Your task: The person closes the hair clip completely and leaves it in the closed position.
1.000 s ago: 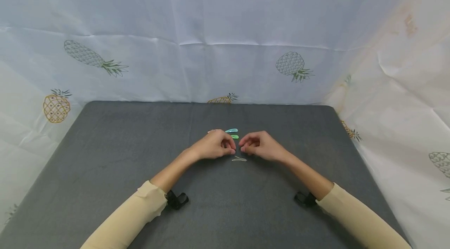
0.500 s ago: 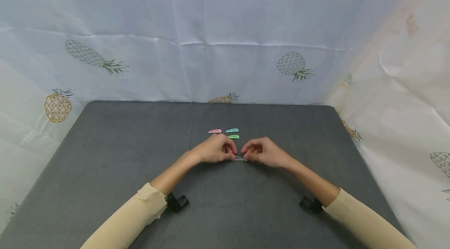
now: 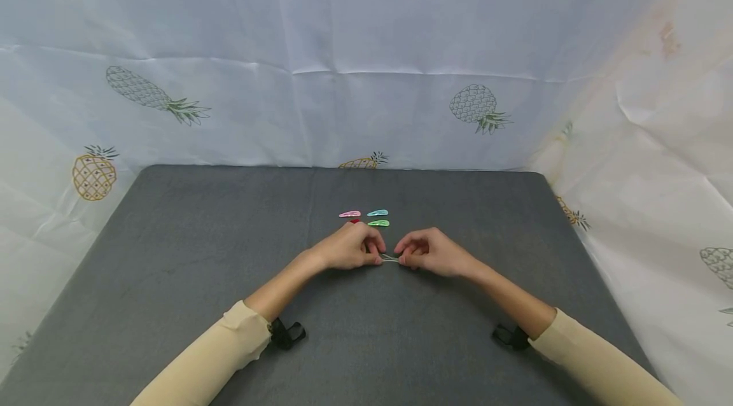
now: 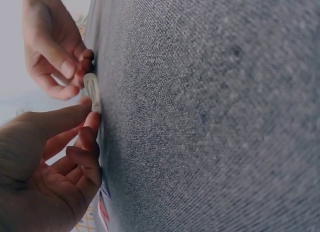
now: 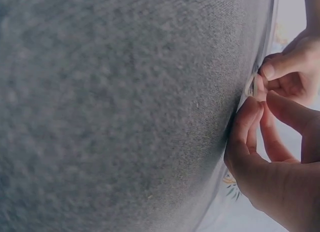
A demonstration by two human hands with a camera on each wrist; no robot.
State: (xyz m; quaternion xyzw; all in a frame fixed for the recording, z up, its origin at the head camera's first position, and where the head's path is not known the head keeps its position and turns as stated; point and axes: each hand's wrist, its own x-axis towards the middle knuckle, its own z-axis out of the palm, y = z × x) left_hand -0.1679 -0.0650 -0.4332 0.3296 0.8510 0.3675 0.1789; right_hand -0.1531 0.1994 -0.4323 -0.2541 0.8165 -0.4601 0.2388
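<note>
A pale, cream-white snap hair clip (image 3: pixel 390 259) lies between my two hands, low over the dark table. In the left wrist view its rounded, slotted end (image 4: pixel 91 84) points toward my right hand. My left hand (image 3: pixel 348 245) pinches the clip's narrow end between thumb and fingertip. At the other end, my right hand (image 3: pixel 435 253) has its fingers loosely bent. Those fingertips are at the clip's rounded end, and the right thumb stands apart from the fingers. Whether they touch the clip is hard to see.
Beyond my left hand lie a pink hair clip (image 3: pixel 350 214), a blue hair clip (image 3: pixel 378 212) and a green hair clip (image 3: pixel 378 223). A red hair clip (image 3: pixel 355 221) shows partly behind that hand. A pineapple-print cloth (image 3: pixel 366 113) hangs behind the grey table (image 3: pixel 229 202).
Both hands have come down toward the pale clip. The left hand now pinches its narrow end. The left hand has uncovered the pink clip and part of the red one.
</note>
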